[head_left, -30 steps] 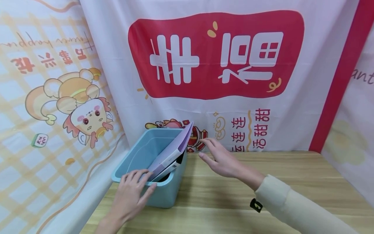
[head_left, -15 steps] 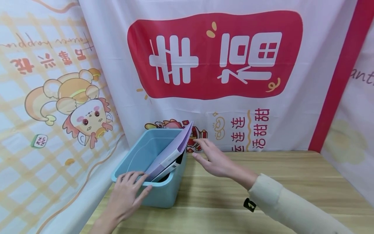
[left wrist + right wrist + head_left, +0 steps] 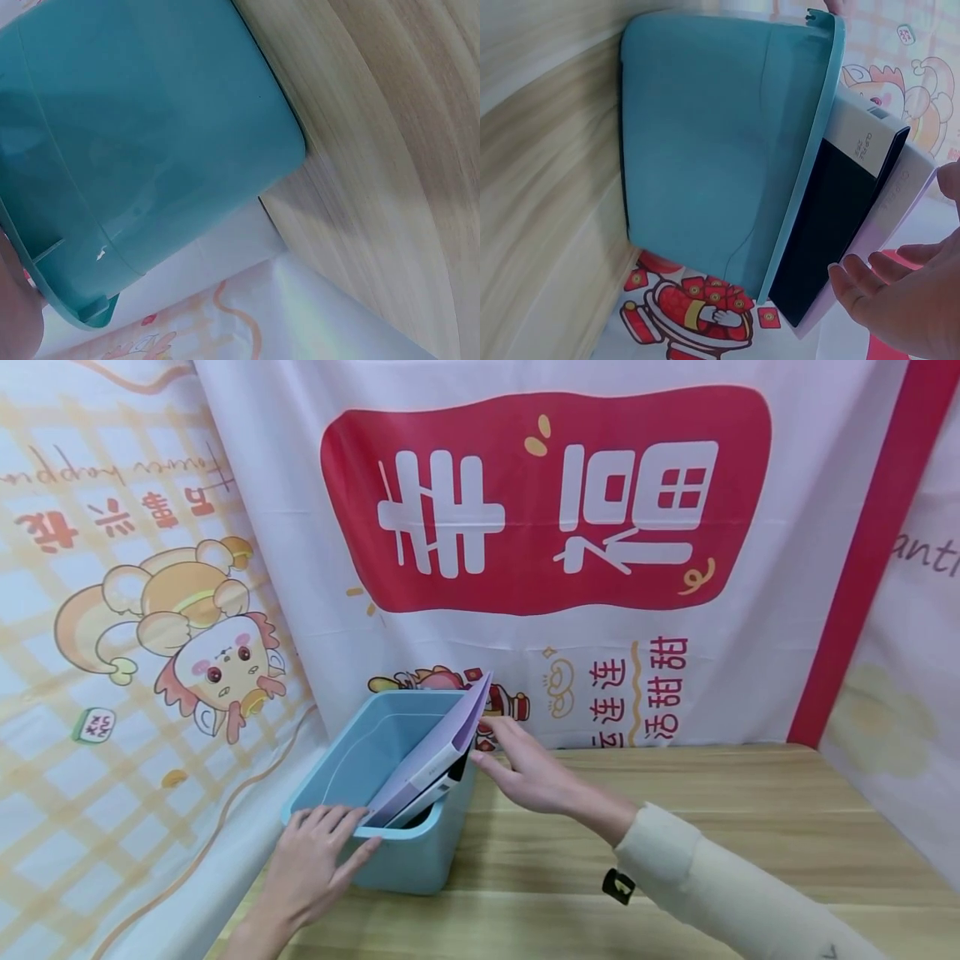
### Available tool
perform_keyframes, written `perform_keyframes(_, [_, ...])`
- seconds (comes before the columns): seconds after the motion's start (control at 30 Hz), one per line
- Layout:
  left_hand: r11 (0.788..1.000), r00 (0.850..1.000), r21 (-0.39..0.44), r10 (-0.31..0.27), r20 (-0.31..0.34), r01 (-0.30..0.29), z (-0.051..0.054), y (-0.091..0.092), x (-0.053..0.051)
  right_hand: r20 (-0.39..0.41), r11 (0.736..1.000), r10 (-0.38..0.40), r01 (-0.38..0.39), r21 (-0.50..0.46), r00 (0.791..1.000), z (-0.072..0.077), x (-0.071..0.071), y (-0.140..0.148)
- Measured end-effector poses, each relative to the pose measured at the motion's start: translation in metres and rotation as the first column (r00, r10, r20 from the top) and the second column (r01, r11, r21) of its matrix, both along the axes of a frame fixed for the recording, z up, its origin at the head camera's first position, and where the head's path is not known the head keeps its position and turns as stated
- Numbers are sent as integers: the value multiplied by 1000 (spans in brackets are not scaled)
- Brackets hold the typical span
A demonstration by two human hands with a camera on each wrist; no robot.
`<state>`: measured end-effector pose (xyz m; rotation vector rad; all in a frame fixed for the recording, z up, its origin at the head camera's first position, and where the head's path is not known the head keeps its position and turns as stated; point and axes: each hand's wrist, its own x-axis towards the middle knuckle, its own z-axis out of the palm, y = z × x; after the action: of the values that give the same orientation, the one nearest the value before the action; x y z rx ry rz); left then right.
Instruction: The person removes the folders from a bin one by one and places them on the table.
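Observation:
A light-blue plastic bin (image 3: 408,870) stands on the wooden table at the left. Inside it a lilac clip file (image 3: 431,750) leans diagonally, its upper end above the far rim. Beneath lies a black clip file (image 3: 825,214) with a white spine, also tilted over the rim. My left hand (image 3: 303,864) rests on the bin's near-left rim, fingers over the edge and thumb outside. Beside the files' raised end, my right hand (image 3: 532,777) is extended with fingers apart and holds nothing. In the head view I cannot tell whether its fingertips touch the lilac file; the right wrist view shows them close.
A printed white cloth (image 3: 285,510) hangs behind the bin and along the left side. The wooden tabletop (image 3: 675,827) extends to the right of the bin. A small black tag (image 3: 618,886) hangs beneath the right sleeve (image 3: 675,852).
My right hand has moved left, closer to the files. The left hand has slid left along the rim, away from the lilac file. The bin and files stay in place.

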<state>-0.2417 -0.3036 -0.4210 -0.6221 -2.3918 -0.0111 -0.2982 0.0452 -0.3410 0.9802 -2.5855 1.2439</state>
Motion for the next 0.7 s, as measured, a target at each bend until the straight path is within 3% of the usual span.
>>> perform_keyframes(0.2, [1000, 1000, -14, 13, -5, -13, 2, -1, 1, 34, 1000, 11, -10, -22, 999, 0, 1, -6])
perform_keyframes(0.47, [1000, 1000, -17, -7, -11, 7, 1, 0, -1, 12, 999, 4, -4, -33, 1000, 5, 0, -12])
perform_keyframes(0.7, [1000, 1000, -14, -16, -13, 16, -1, -1, -2, 67, 998, 11, -6, -65, 998, 8, -2, -16])
